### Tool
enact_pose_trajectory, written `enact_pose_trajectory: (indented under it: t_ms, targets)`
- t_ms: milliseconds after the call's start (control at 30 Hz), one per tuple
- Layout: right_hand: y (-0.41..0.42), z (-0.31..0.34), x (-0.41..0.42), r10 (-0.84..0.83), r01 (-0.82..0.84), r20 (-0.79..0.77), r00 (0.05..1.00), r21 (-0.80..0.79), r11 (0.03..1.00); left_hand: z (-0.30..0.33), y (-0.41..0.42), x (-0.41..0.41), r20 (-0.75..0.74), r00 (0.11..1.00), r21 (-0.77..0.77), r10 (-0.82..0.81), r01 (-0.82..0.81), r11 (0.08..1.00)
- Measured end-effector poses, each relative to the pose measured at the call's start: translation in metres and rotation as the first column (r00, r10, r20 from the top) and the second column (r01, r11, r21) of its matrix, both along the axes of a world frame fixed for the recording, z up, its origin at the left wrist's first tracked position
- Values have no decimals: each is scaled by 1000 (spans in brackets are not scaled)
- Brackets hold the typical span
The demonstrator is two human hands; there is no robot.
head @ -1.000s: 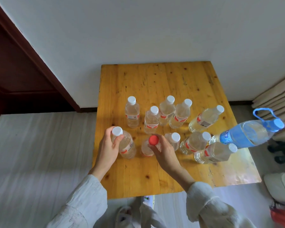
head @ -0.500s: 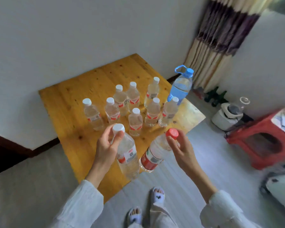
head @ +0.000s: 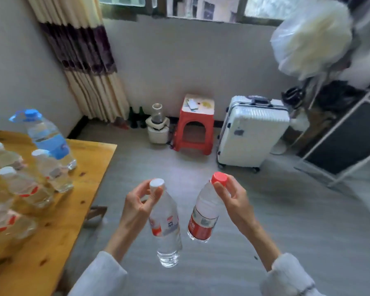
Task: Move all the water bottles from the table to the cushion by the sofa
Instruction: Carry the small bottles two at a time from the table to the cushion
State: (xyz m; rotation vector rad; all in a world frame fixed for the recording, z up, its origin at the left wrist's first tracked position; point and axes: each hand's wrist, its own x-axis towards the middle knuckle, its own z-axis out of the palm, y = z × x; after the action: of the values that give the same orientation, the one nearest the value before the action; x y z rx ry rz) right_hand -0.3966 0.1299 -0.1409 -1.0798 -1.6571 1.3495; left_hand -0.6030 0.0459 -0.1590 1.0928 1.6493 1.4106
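I see my left hand [head: 137,207] out over the grey floor [head: 286,221], its grip pinched round the neck of a clear plastic water bottle with a white cap [head: 166,223], just under the cap; the bottle hangs tilted, base toward me. My right hand [head: 236,201] has its grip clamped the same way on the top of a clear plastic water bottle with a red cap and red label [head: 203,214], fingertips at the cap. The two bottles hang close together, not touching, both off the counter.

The yellow wooden counter [head: 58,227] fills the left side, its near right corner pointing toward the room. On it stand more clear white-capped water bottles [head: 24,184], blurred, in a cluster toward the left edge of my view. Near the counter's far right corner stands a large clear jug with a blue cap, handle and label [head: 47,137].

Beyond, a white wall runs under a window. A cream curtain with a dark purple band [head: 83,58] hangs in the corner. Along the wall stand a small white appliance with a glass top [head: 157,127], a red plastic stool [head: 195,131] with papers on its seat, and a white hard-shell suitcase [head: 252,133]. A standing fan wrapped in a clear plastic bag [head: 310,37] occupies the upper right. I cannot see the cushion or sofa.
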Motion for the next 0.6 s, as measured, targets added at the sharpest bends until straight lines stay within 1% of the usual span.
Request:
enact_pose_trajectory:
  t_ms: [133, 233, 333, 467, 600]
  targets:
    - [14, 5, 116, -128, 128, -3, 992, -4, 992, 1, 55, 111, -39, 981, 15, -191, 191, 981]
    - [23, 1, 197, -247, 247, 37, 968, -4, 969, 0, 90, 189, -15, 948, 24, -317, 318, 948]
    - [25, -2, 268, -373, 374, 91, 923, 6, 927, 5, 124, 264, 2, 896, 40, -444, 443, 895]
    - [28, -4, 351, -558, 560, 75, 826, -9, 828, 10, 167, 363, 28, 793, 39, -609, 608, 793]
    - [37, -7, 423, -742, 741, -16, 671, -42, 671, 10, 212, 448, 53, 692, 20, -720, 720, 694]
